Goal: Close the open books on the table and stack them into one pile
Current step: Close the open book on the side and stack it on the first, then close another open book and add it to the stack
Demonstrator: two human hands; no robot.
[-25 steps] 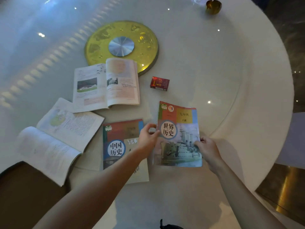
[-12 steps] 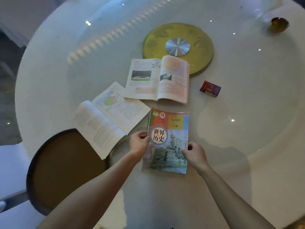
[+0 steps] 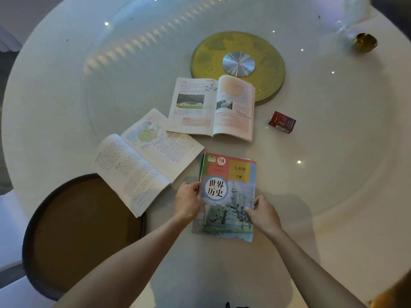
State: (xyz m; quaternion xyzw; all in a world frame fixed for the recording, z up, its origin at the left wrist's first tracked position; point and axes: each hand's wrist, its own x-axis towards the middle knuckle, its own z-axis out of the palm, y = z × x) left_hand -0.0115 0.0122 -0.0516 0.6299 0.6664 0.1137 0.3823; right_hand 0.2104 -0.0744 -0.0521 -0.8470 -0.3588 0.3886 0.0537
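Books: 2 open (image 3: 148, 161) (image 3: 212, 107), 2 closed stacked (image 3: 226, 196), w/ left hand (image 3: 188, 202) & right hand (image 3: 263, 215) gripping edges.

Glossy table (image 3: 333, 152) (glass); paper books (image 3: 231, 192)

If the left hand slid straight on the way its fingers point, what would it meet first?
The left hand points up and right across the closed history textbook it already touches; beyond that, probably the open photo-page book.
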